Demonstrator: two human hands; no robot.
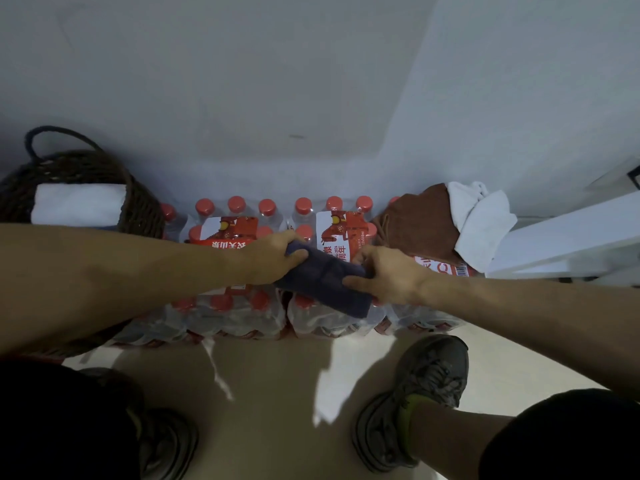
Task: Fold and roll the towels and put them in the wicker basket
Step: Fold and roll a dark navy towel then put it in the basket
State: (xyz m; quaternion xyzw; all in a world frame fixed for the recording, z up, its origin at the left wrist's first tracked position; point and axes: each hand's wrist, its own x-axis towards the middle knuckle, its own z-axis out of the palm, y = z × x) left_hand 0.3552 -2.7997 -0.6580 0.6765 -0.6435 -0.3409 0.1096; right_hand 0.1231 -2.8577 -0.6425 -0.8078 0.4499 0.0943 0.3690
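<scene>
A dark blue towel (pixel 325 282), folded into a narrow strip, lies on top of shrink-wrapped packs of water bottles (pixel 242 306). My left hand (pixel 273 254) grips its far left end, fingers curled over the cloth. My right hand (pixel 384 275) pinches the right end with thumb and fingers. The dark wicker basket (pixel 138 206) stands at the left against the wall, with a rolled white towel (pixel 78 204) inside. A brown towel (pixel 419 223) and a crumpled white towel (pixel 479 216) lie in a heap on the packs at the right.
The bottle packs with red caps stand against a pale wall (pixel 277 98). A white ledge or frame (pixel 571 237) runs along the right. My shoes (pixel 426 386) are on the beige floor just in front of the packs.
</scene>
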